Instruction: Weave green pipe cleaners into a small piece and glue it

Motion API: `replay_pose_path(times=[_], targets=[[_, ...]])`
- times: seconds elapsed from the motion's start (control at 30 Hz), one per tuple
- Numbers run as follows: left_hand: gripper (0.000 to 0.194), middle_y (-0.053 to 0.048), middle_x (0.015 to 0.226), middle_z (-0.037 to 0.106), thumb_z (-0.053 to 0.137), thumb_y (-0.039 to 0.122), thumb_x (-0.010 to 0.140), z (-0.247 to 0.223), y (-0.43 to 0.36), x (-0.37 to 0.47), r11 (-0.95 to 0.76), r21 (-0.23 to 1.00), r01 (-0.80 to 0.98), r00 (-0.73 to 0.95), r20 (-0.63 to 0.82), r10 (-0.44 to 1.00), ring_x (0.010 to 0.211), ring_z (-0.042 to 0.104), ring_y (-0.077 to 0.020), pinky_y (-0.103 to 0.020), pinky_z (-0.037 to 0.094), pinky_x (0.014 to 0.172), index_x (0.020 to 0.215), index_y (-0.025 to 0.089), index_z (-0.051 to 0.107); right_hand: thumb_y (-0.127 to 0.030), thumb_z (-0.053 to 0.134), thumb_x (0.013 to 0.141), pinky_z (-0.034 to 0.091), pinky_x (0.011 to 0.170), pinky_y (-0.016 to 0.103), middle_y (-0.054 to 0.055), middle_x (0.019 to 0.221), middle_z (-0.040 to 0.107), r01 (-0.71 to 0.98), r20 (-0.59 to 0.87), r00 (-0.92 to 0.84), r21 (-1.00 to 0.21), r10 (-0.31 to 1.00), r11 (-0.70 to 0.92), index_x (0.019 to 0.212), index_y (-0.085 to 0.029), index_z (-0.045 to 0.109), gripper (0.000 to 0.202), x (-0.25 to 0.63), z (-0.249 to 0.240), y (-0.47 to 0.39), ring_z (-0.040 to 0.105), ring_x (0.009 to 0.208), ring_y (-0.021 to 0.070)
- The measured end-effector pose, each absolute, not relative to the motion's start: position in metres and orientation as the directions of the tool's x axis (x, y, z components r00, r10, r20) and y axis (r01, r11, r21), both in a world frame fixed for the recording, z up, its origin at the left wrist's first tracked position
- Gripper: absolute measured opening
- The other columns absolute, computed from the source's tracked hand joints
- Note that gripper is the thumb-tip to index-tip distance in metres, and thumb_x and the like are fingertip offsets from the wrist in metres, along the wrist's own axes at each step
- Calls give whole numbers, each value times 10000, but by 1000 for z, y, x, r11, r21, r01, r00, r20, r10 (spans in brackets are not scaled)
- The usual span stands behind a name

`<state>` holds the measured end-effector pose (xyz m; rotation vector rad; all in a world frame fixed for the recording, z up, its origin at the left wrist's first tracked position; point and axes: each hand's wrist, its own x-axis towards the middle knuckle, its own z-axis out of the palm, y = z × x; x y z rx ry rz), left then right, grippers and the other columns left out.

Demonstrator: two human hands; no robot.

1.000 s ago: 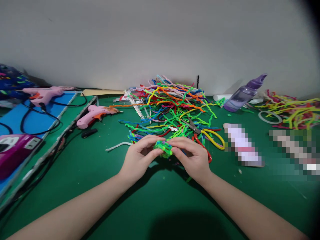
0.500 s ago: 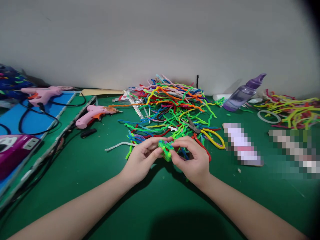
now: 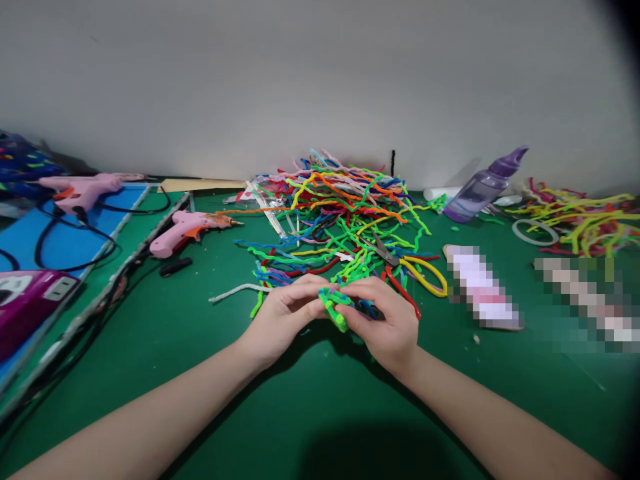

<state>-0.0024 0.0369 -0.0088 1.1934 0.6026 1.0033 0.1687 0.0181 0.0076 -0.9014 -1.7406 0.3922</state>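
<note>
A small piece of bent green and blue pipe cleaners (image 3: 336,308) is held between both hands above the green table (image 3: 300,413). My left hand (image 3: 285,313) pinches its left side with thumb and fingers. On its right side my right hand (image 3: 385,317) is closed, its thumb pressed on the piece. Behind the hands spreads a pile of multicoloured pipe cleaners (image 3: 345,193). Scissors (image 3: 423,275) with yellow and red handles lie just beyond my right hand, blades on the pile. A pale pipe cleaner (image 3: 237,291) extends left of my left hand.
Two pink glue guns (image 3: 175,235) (image 3: 83,190) with black cables are at the left, near a magenta power strip (image 3: 37,300). At the right are a purple bottle (image 3: 477,193), a clear ring (image 3: 535,232), a blurred-out phone-like object (image 3: 483,287) and more pipe cleaners (image 3: 595,217).
The green and blue piece has turned in my fingers, its lower end now angled toward the lower right. My right thumb has shifted over it. The view has moved slightly.
</note>
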Motion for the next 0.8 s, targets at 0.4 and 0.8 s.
replay_pose_path(times=[0.4, 0.8], targets=[[183, -31, 969, 562, 688, 209, 756, -8, 34, -1, 96, 941, -325, 376, 35, 926, 888, 567, -135, -243, 538, 749, 931, 243, 730, -168, 642, 806, 581, 691, 229, 4, 861, 750, 480, 644, -105, -634, 757, 606, 927, -227, 717, 154, 166, 14, 14, 715, 726, 153], [148, -35, 955, 559, 689, 220, 752, -8, 30, 3, 111, 932, -346, 325, 8, 946, 875, 573, -147, -270, 561, 737, 895, 220, 731, -164, 583, 841, 586, 711, 246, 0, 898, 746, 494, 653, -119, -615, 748, 615, 976, -250, 709, 203, 166, 11, 12, 719, 753, 171]])
